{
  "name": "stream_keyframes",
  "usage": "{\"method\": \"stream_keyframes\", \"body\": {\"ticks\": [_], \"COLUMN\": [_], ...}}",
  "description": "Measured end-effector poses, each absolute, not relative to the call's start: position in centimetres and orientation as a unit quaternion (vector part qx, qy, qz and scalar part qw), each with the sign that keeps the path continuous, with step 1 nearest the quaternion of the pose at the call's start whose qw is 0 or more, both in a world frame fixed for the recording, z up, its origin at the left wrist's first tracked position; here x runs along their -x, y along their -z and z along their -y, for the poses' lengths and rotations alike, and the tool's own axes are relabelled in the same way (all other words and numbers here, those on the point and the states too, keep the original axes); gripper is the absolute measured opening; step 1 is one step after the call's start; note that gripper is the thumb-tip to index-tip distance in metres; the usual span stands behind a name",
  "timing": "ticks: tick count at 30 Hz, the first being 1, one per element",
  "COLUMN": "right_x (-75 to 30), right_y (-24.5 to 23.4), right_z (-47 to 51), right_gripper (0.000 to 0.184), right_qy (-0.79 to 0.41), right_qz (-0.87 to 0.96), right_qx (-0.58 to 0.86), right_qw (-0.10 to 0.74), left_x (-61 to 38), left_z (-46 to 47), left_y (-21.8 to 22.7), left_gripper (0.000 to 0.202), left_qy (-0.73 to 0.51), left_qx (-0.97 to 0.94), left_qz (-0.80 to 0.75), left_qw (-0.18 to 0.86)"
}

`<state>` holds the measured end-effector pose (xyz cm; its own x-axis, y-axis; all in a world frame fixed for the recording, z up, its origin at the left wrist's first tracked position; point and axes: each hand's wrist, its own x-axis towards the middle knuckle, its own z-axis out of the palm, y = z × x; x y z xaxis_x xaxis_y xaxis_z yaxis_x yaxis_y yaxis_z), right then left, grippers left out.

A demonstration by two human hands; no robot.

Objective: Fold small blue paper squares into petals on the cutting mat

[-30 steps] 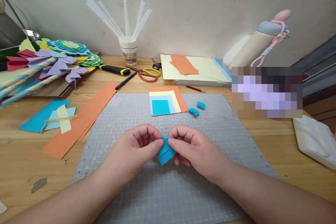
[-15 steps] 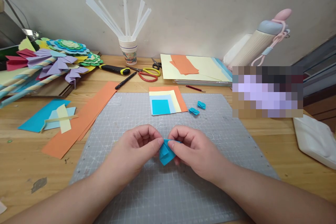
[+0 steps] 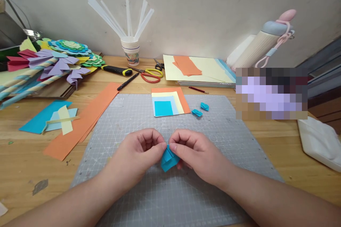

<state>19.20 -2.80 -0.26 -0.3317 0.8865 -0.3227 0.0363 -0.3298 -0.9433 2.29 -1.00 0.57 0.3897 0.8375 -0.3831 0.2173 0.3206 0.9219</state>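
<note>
The person's left hand (image 3: 144, 150) and right hand (image 3: 195, 150) pinch a folded blue paper (image 3: 166, 166) between thumbs and fingers, the thumbs close together at its upper end. The paper is over the middle of the gray cutting mat (image 3: 149, 198), one corner pointing toward the person (a narrow fold shows on its face). At the mat's far edge lie layered paper squares (image 3: 163, 108), with two small blue pieces (image 3: 197, 113) just to their right. Orange strips (image 3: 80, 124) lie on the counter (image 3: 21, 181) at left.

White strips (image 3: 128, 16) in paper cup (image 3: 132, 54); tilted bottle (image 3: 259, 45), pink strap (image 3: 286, 36).
</note>
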Motion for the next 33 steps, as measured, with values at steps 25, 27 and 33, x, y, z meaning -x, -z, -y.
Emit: {"method": "stream_keyframes", "body": {"ticks": [25,27,33], "right_x": [-19.3,-19.31,-19.31], "right_y": [-0.13,-0.12,-0.17], "right_z": [2.58,2.6,2.57], "right_gripper": [0.016,0.015,0.012], "right_qy": [-0.645,-0.644,-0.651], "right_qz": [0.474,0.48,0.471], "right_qx": [0.464,0.462,0.47], "right_qw": [0.38,0.376,0.365], "left_x": [-2.35,-2.31,-2.14], "left_z": [1.11,1.1,0.89], "left_y": [-0.47,-0.35,-0.31], "left_gripper": [0.012,0.012,0.014], "left_qy": [-0.246,-0.263,-0.258], "left_qx": [-0.547,-0.537,-0.524], "left_qz": [-0.478,-0.479,-0.444], "left_qw": [0.641,0.642,0.679]}}
